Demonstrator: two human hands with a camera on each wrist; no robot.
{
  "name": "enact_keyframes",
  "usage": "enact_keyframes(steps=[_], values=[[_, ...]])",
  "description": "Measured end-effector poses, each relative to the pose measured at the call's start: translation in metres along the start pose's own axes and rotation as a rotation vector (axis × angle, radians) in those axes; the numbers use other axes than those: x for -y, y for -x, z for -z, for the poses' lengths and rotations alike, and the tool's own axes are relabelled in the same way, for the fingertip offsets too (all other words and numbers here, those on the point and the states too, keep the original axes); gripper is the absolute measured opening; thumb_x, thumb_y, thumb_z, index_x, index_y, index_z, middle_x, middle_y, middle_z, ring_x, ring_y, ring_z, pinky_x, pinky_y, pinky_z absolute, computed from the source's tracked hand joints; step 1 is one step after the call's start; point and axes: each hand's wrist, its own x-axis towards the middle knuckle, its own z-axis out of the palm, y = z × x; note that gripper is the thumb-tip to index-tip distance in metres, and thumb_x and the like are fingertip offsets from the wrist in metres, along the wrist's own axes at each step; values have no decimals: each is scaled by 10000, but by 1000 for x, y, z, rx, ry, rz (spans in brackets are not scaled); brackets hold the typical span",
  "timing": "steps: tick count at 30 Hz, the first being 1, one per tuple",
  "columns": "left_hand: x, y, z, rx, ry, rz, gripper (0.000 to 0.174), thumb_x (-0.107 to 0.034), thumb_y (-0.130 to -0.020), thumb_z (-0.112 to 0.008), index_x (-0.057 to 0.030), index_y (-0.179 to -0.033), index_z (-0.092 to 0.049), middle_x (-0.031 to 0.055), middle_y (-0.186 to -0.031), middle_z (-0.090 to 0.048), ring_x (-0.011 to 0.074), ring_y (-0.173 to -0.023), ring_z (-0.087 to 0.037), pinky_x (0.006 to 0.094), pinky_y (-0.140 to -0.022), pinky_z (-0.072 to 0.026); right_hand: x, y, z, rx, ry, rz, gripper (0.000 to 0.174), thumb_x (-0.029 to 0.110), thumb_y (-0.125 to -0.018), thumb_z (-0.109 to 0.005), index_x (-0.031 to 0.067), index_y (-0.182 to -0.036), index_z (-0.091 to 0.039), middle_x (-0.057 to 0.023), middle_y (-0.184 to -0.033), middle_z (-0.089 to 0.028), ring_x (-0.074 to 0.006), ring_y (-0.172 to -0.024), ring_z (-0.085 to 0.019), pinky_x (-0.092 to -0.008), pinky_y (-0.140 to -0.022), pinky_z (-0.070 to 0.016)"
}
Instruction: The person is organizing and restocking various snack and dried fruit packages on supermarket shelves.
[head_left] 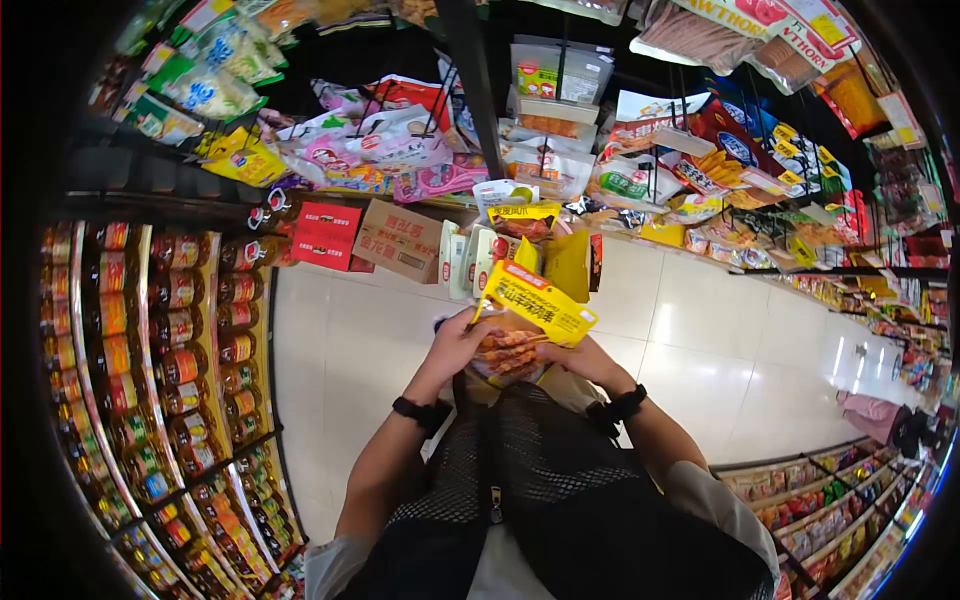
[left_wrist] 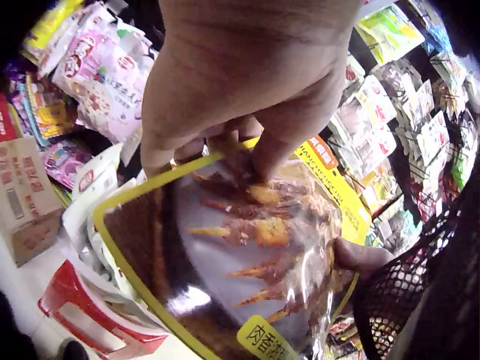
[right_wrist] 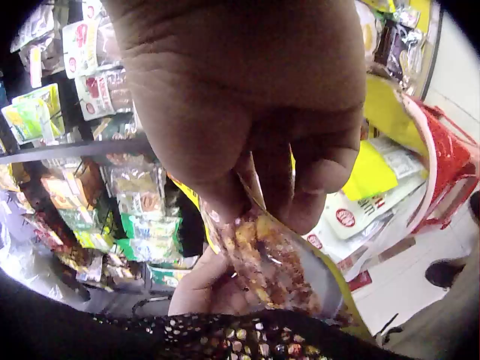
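Near the middle of the head view, the yellow-edged snack pouch [head_left: 527, 328] lies between left hand [head_left: 461, 345] and right hand [head_left: 588, 360], equally near, each pinching one side with thumb and fingers, its long axis slanting from upper right to lower left.

Packet [head_left: 540, 300] right here between my left hand [head_left: 455, 345] and my right hand [head_left: 588, 360], carton [head_left: 402, 240] beyond it to the left, shelved bottles [head_left: 182, 366] well left of it, hanging snack bags [head_left: 405, 147] ahead of it.
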Motion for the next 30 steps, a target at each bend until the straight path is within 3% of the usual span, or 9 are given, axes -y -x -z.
enact_keyframes(steps=[2, 3, 5, 8, 11, 15, 19, 24, 30], values=[[42, -36, -2, 56, -31, -12, 154, -126, -955, -631, -1, -1045, -625, 62, -987, -676, 76, -902, -589, 269, -775, -490, -31, 3, 13, -159, 5, 173, 494, 137, -933, -679, 12, -1379, -506, -80, -1338, -590, -177, -1194, -550, -336, -1020, -447], [24, -44, -6, 56, 27, -98, 175, -144, -941, -646, 6, -1014, -593, 70, -941, -669, 88, -862, -605, 275, -744, -491, -38, 7, 18, -278, 14, 176, 393, 136, -944, -664, 16, -1306, -567, -60, -1190, -655, -160, -1035, -615, -307, -861, -518], [36, -71, -8, -44, -138, -36, 223, -166, -912, -663, -2, -1038, -581, 98, -933, -670, 177, -860, -658, 325, -747, -507, -40, 20, 31, -434, -40, 59, 291, 161, -954, -661, 15, -1201, -614, -42, -1001, -674, -119, -812, -625, -266, -663, -515], [69, -107, -9, -112, -377, 51, 277, -222, -906, -666, -30, -1089, -586, 124, -981, -682, 235, -888, -678, 349, -800, -521, -50, 16, 32, -762, 41, 155, 249, 224, -958, -668, 2, -1061, -625, -39, -825, -640, -97, -606, -565, -243, -518, -458], [92, -133, -12, -69, -485, 85, 370, -299, -863, -692, -28, -1085, -573, 163, -996, -680, 318, -908, -676, 390, -811, -527, -56, -9, 20, -958, 42, 132, 264, 227, -969, -650, -13, -1079, -626, -29, -828, -644, -93, -620, -569, -249, -532, -468], [87, -153, -19, 6, -567, 192, 506, -392, -858, -655, -61, -1234, -589, 202, -1148, -675, 350, -1048, -666, 434, -895, -509, -88, -67, 18, -983, 462, 125, 269, 262, -985, -560, 55, -1150, -611, -250, -865, -658, -443, -785, -655, -486, -650, -514], [97, -174, -28, 104, -676, 306, 470, -407, -860, -622, -28, -1139, -639, 216, -1111, -688, 398, -1051, -650, 486, -897, -503, -107, -120, 14, -950, 558, 125, 265, 254, -991, -517, 66, -1175, -549, -270, -902, -660, -480, -836, -631, -537, -673, -500], [116, -183, -35, 77, -831, 352, 380, -348, -861, -580, -25, -1033, -684, 243, -1023, -690, 421, -995, -653, 504, -871, -504, -141, -155, 4, -902, 438, -155, 391, 370, -998, -464, 66, -1238, -518, -296, -927, -663, -503, -881, -627, -562, -744, -496], [98, -171, -33, 169, -774, 62, 347, -313, -885, -544, -22, -1030, -663, 259, -971, -675, 436, -945, -645, 520, -823, -498, -131, -146, 9, -776, 414, -299, 450, 433, -996, -417, 59, -1219, -533, -300, -968, -668, -495, -984, -619, -535, -832, -493]])
